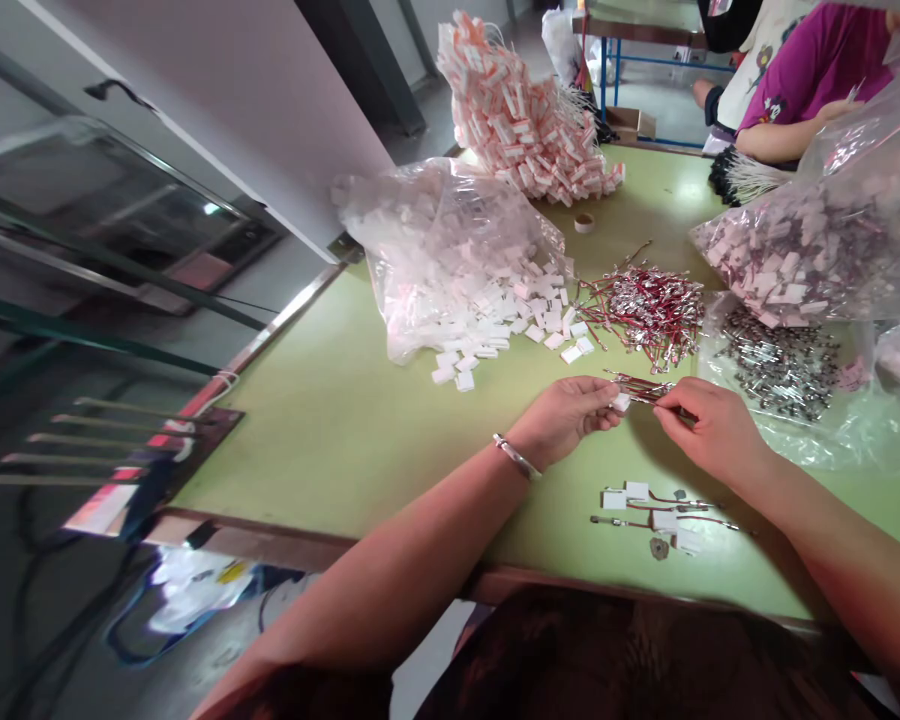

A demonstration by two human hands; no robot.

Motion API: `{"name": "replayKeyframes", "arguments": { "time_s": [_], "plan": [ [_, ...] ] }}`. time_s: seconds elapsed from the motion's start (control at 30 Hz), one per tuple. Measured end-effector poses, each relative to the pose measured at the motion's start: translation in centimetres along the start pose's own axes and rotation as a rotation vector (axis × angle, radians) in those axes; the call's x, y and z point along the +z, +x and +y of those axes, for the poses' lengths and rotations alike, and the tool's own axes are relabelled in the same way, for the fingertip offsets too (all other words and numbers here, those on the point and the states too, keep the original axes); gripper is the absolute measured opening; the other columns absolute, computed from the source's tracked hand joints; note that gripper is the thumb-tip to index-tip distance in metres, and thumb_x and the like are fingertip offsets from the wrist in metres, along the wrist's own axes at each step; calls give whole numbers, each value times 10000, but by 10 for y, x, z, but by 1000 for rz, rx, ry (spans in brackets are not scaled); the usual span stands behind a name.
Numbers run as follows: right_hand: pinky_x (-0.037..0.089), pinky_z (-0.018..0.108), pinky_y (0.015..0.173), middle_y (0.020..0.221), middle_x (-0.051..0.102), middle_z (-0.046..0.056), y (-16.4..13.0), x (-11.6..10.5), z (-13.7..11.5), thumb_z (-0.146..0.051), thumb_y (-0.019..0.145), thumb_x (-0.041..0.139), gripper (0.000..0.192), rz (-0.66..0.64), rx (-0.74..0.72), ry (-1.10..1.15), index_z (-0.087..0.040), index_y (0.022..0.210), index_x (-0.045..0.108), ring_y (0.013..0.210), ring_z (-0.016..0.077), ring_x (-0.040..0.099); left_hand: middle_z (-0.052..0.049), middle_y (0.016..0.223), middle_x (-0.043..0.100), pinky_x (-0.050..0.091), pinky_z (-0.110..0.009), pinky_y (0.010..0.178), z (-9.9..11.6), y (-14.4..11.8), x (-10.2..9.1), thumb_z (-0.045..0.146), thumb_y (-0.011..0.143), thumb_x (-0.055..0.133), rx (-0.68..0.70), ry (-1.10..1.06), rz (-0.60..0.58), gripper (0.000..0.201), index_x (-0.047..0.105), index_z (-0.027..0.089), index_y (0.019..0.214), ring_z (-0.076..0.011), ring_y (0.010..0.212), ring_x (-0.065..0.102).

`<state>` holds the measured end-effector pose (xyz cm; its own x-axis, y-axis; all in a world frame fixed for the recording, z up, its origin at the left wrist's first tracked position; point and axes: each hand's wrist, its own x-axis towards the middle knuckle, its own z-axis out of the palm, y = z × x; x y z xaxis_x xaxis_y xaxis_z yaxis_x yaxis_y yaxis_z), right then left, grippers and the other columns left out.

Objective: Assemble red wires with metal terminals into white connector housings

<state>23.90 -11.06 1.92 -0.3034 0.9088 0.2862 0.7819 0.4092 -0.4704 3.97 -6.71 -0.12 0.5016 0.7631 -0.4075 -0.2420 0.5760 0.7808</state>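
Left hand (566, 415) pinches a small white plastic connector housing (621, 402) between thumb and fingertips, held up off the pale green worktop (330, 420) near its front edge. Right hand (709, 425) is closed on a thin bunch of red wires with silver metal terminals (641, 388), tips aimed at the housing and just touching it, so the two parts meet at mid-air between the hands, close to the body for a clear look.

Supplies sit within reach behind the hands: a clear plastic bag spilling loose white housings (457, 260) toward mid-worktop, and right beside it a loose heap of red terminal wires (645, 310). At the right edge, a clear bag of dark metal parts (784, 370). A tall stack of pink-and-white bundled pieces (525, 120) stands at the far edge.

Finished-looking white housings with red wires attached (660, 505) lie in a small group by the front edge, under the right wrist, kept apart from the raw stock.

A person in a purple shirt (817, 70) sits at the far right corner.
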Motion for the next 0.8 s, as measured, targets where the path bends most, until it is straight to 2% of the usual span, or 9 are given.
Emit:
{"name": "replayKeyframes", "arguments": {
  "time_s": [0.1,0.2,0.3,0.4,0.5,0.67,0.8],
  "plan": [
    [409,269,614,728,623,28,1,1,0,-244,890,443,207,-9,-65,-16,-203,766,604,656,133,550,-16,642,649,419,-173,543,1,0,-1,224,780,714,13,-11,8,143,670,88,771,-43,534,539],
    [413,269,614,746,631,31,2,1,0,-243,889,429,221,-56,-64,4,-207,765,608,669,134,555,-23,630,652,412,-175,523,1,0,-4,253,769,724,7,6,2,179,662,87,751,-43,515,535],
    [410,260,607,713,630,13,2,2,2,-241,863,457,202,-140,-14,87,-209,730,605,646,122,552,-21,622,658,400,-182,489,1,0,-5,298,739,747,6,78,-18,219,649,102,738,-46,484,531],
    [390,239,564,628,605,-23,2,3,4,-257,839,493,177,-185,97,166,-211,701,593,566,102,514,-1,598,654,391,-190,455,1,0,-4,307,713,758,37,197,-37,220,638,128,759,-57,459,537],
    [354,235,527,576,579,-32,2,3,4,-255,821,495,172,-179,140,99,-205,681,583,502,93,465,9,572,646,391,-198,435,-1,2,-4,285,698,763,59,305,-47,209,620,144,757,-69,444,547],
    [326,260,547,604,589,0,0,3,2,-221,847,416,234,-214,-23,-135,-203,677,576,538,117,475,3,567,648,380,-187,419,-1,1,-6,333,686,766,49,340,-42,256,619,136,758,-66,444,548],
    [335,260,558,613,595,-1,-1,3,3,-241,875,394,265,-183,-73,-147,-206,683,573,554,120,486,8,576,653,364,-173,411,1,-1,-6,346,672,778,36,305,-44,269,617,142,743,-51,439,537]
  ]
}}
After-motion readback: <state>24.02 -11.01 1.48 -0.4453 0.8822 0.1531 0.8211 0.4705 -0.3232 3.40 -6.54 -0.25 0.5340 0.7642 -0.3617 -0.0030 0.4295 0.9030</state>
